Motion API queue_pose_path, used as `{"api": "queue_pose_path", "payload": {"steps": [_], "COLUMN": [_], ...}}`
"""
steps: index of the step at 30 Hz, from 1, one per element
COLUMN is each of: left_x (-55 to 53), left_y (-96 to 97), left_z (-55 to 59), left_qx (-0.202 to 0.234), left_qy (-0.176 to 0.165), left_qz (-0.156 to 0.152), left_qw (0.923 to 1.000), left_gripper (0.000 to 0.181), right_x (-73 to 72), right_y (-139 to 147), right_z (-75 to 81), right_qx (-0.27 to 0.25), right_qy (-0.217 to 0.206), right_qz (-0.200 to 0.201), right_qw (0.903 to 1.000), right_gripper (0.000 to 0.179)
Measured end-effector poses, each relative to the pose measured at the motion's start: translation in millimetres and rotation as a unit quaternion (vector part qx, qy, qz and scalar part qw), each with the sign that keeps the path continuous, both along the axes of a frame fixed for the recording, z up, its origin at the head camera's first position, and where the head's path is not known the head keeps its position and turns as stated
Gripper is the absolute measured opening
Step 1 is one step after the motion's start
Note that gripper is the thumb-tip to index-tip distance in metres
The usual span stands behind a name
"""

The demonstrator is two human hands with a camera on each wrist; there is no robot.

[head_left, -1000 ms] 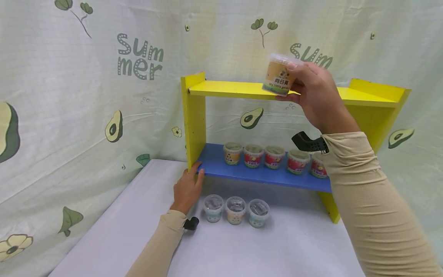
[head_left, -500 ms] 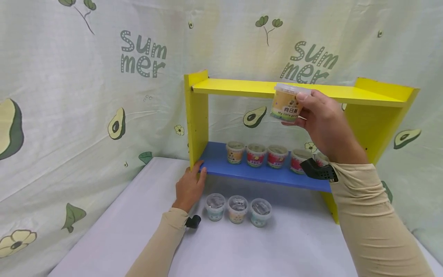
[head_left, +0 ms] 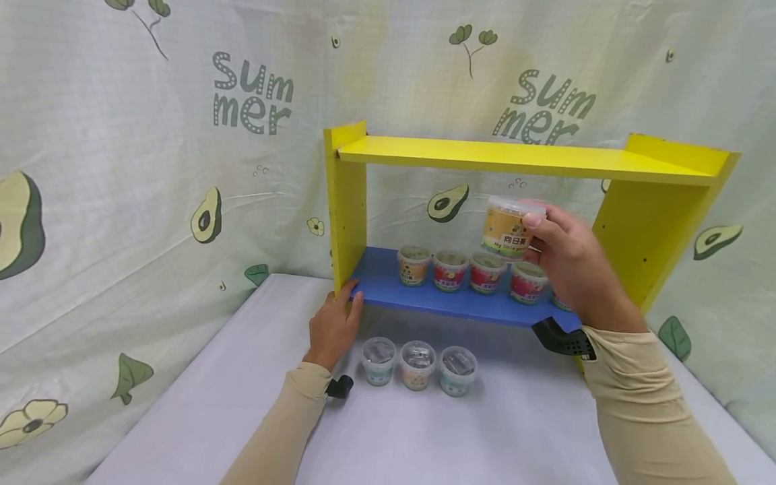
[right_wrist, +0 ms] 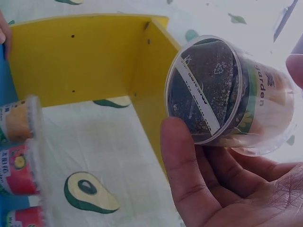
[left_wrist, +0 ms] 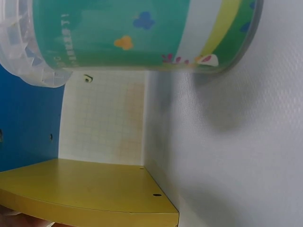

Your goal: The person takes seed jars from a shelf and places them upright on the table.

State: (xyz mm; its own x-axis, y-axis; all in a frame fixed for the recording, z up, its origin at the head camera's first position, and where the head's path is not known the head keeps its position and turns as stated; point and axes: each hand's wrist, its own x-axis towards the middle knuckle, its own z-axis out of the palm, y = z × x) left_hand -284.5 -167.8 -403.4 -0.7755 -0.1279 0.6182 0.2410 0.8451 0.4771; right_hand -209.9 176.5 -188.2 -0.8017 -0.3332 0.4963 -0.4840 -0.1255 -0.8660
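In the head view my right hand (head_left: 572, 256) grips a plastic cup (head_left: 506, 227) with an orange label and clear lid, in front of the gap between the shelf unit's two boards. The right wrist view shows the held cup's clear base (right_wrist: 208, 90), a dark packet behind it and my fingers (right_wrist: 182, 165) curled at its underside. My left hand (head_left: 332, 330) holds the lower left corner of the shelf unit, thumb by the blue board (head_left: 388, 291) and fingers at the yellow side panel (head_left: 347, 229). Only a bit of its fingers shows in the left wrist view.
On the blue board stand an orange-labelled cup (head_left: 413, 267) and several red-labelled cups (head_left: 450, 273), the rightmost partly behind my right hand. Three lidded cups (head_left: 415, 367) stand in a row on the white table (head_left: 473, 438). The yellow top board (head_left: 485, 153) spans above.
My right hand has lowered the orange-labelled cup from the level of the yellow top board to just above the row on the blue board. My left hand stays at the corner.
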Motion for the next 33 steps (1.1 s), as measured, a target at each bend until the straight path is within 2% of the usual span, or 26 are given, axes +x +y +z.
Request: {"api": "queue_pose_path", "payload": {"steps": [16,21,26,33], "left_x": [0.5,-1.1,-2.8,-2.5], "left_y": [0.3,1.6,2.0,-0.9], "left_z": [0.9,1.0,-1.0,-0.6], "left_qx": [0.004,-0.003,-0.002,-0.003], "left_qy": [-0.005,0.001,0.010,0.021], "left_qz": [-0.001,0.000,-0.002,-0.002], "left_qw": [1.0000,1.0000,0.9999,0.9998], "left_gripper": [0.055,0.053,0.051,0.051], "right_x": [0.3,0.7,-1.1,-3.2], "right_y": [14.4,20.6,25.8,27.3], "right_z": [-39.5,-60.2,-81.7,-97.8], "right_qx": [0.044,0.064,0.076,0.080], "right_qy": [-0.044,-0.056,-0.088,-0.092], "right_qz": [-0.041,-0.052,-0.063,-0.064], "right_qw": [0.9972,0.9950,0.9911,0.9905], "right_gripper": [0.043,0.045,0.044,0.045]}}
